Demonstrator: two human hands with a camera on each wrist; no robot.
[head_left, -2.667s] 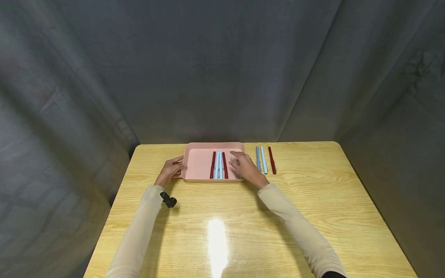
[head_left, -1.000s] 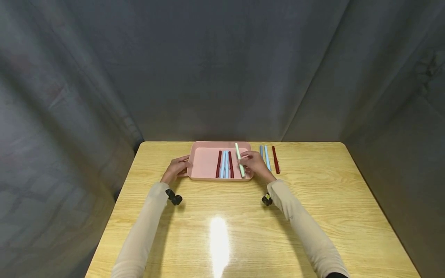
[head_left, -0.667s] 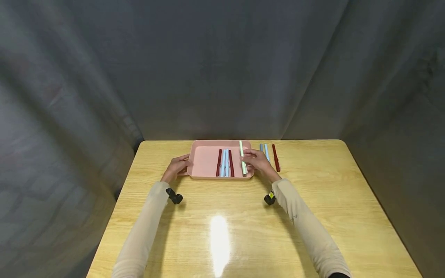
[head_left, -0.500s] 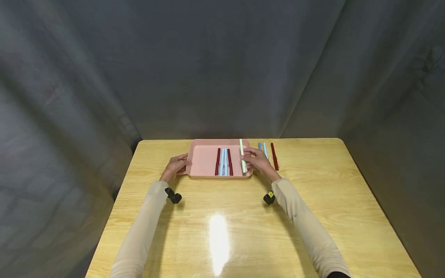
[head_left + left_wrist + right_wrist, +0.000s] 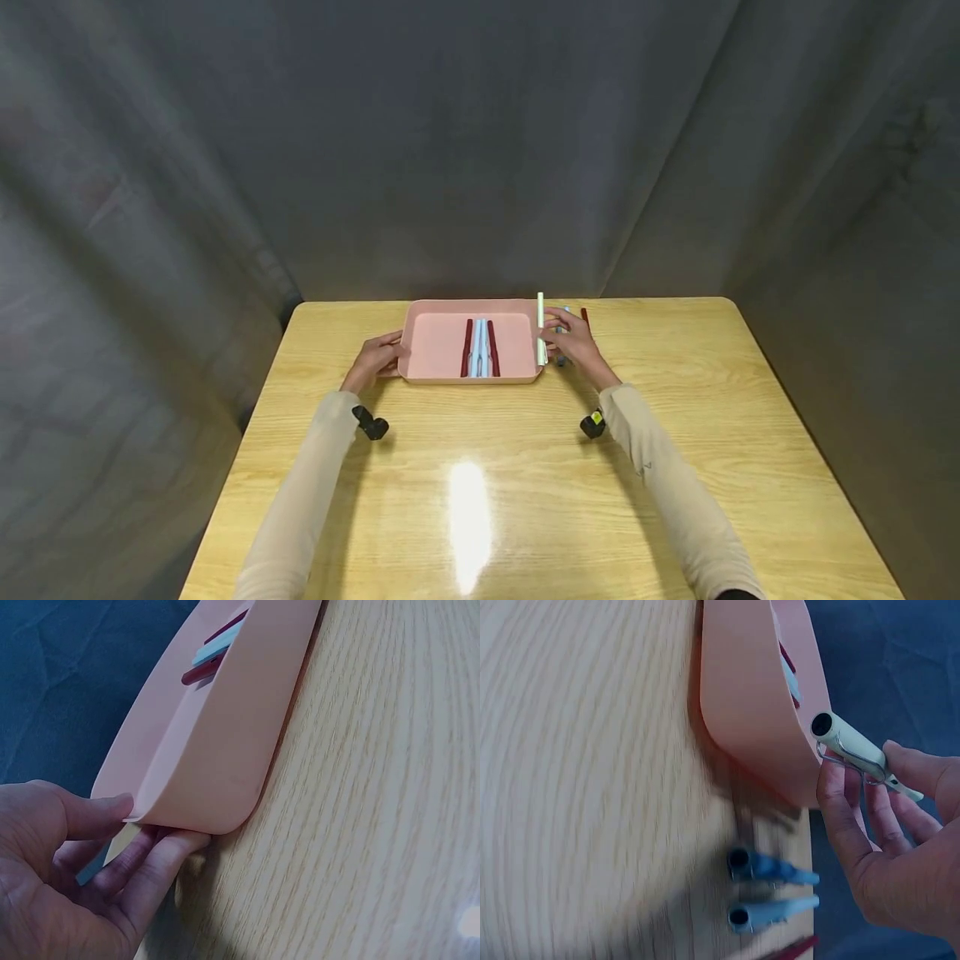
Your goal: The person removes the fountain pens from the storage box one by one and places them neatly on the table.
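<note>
The pale green pen (image 5: 540, 328) is pinched in the fingers of the right hand (image 5: 573, 343), held above the right rim of the pink tray (image 5: 435, 346), roughly parallel to the pens that lie in and beside it; the right wrist view shows its open end and wire clip (image 5: 840, 761) toward the camera, clear of the tray wall. To handle this pen well, I would judge it best to keep the pinch near mid-barrel so the pen stays level, and keep it lengthwise in line with the others so it does not catch the rim. Inside the tray lie two dark red pens (image 5: 467, 347) with light blue pens (image 5: 480, 358) between them. The left hand (image 5: 375, 360) grips the tray's left corner, thumb on the rim and fingers beneath, which should steady it. Two blue pens (image 5: 769, 867) and a red one lie on the worktop (image 5: 480, 467) just right of the tray.
</note>
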